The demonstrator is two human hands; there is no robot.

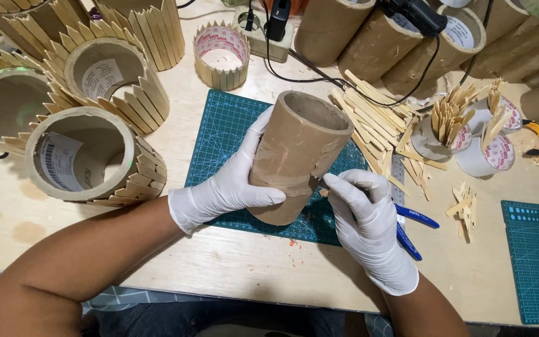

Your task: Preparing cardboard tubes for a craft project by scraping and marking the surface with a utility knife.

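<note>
Your left hand wraps the bare cardboard tube, tilted over the green cutting mat; your right hand pinches closed at its lower edge. A loose grip could let the tube roll, and the pliers under your right wrist could snag

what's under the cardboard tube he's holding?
A green cutting mat lies under the tube, which the left hand grips. The right hand touches its lower side. The mat area directly beneath the tube is hidden.

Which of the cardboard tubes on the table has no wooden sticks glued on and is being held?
The bare cardboard tube on the green cutting mat, gripped by the left hand; the tubes at left wear stick cladding.
</note>
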